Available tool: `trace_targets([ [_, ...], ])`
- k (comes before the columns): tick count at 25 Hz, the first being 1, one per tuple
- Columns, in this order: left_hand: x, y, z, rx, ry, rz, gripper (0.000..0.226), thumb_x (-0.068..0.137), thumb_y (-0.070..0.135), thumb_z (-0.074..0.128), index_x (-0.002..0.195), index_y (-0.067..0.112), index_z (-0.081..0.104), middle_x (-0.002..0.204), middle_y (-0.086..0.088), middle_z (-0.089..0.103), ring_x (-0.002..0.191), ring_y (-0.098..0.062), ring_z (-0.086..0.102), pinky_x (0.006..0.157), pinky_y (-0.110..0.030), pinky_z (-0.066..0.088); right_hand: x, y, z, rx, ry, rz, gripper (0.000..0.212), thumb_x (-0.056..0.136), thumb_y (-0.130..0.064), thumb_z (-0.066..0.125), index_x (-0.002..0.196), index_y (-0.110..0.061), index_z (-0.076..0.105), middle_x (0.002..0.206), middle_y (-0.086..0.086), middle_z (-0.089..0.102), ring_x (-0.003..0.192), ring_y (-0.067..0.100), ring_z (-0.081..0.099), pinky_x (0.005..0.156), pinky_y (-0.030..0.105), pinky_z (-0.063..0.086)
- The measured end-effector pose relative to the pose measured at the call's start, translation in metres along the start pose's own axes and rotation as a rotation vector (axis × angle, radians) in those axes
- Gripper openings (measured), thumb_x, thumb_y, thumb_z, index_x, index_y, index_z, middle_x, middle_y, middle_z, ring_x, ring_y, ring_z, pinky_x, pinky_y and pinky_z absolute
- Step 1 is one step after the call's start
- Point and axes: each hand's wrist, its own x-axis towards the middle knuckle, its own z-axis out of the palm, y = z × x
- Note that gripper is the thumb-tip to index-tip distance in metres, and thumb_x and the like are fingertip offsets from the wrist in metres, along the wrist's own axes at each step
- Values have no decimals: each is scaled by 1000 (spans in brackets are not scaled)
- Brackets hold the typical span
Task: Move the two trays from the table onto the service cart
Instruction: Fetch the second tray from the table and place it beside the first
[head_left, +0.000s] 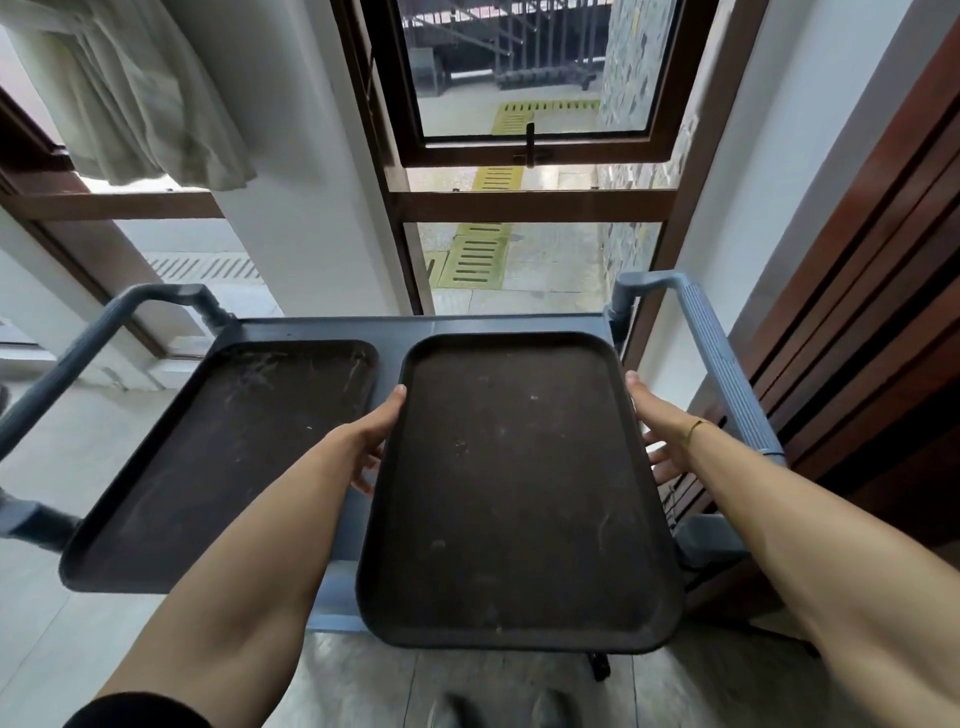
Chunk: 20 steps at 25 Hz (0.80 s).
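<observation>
- Cart (511, 326): grey-blue, top shelf seen from above, a ribbed handle at its left end and another at its right end
- Left tray (228, 447): dark, scuffed, lies flat on the left half of the shelf, near left corner close to the shelf's near edge
- Right tray (514, 493): dark, over the right half of the shelf, just beside the left tray; near edge overhangs the shelf's near edge; cannot tell whether its underside touches the shelf
- Left hand (375, 441): thumb on top of the right tray's left rim, fingers curled under that rim, gripping it
- Right hand (655, 431): thumb along the right rim, fingers reaching below it, pinching the rim
- Window (530, 93) beyond the cart's far edge; curtain (130, 93) at upper left
</observation>
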Motion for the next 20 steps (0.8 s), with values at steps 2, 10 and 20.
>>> trace_targets([
  [2, 7, 1, -2, -3, -4, 5, 99, 80, 89, 23, 147, 17, 40, 130, -16, 46, 118, -38, 45, 92, -58, 43, 8, -1, 4, 17, 7, 14, 91, 82, -86, 18, 114, -14, 63, 106, 16, 62, 109, 38, 59, 98, 58, 48],
  [10, 36, 5, -11, 40, -30, 5, 95, 84, 85, 20, 143, 15, 44, 134, -17, 49, 123, -37, 47, 106, -59, 39, 36, 3, 22, 56, 63, 72, 104, 76, -91, 18, 128, -10, 57, 122, 13, 60, 105, 30, 55, 96, 46, 44],
  [20, 59, 4, -17, 50, -105, -22, 94, 84, 85, 24, 145, 15, 41, 144, -20, 44, 129, -39, 44, 105, -61, 39, 46, -2, 32, 70, 134, 114, 105, 79, -89, 20, 150, -14, 36, 148, 11, 45, 131, 35, 43, 108, 52, 35],
])
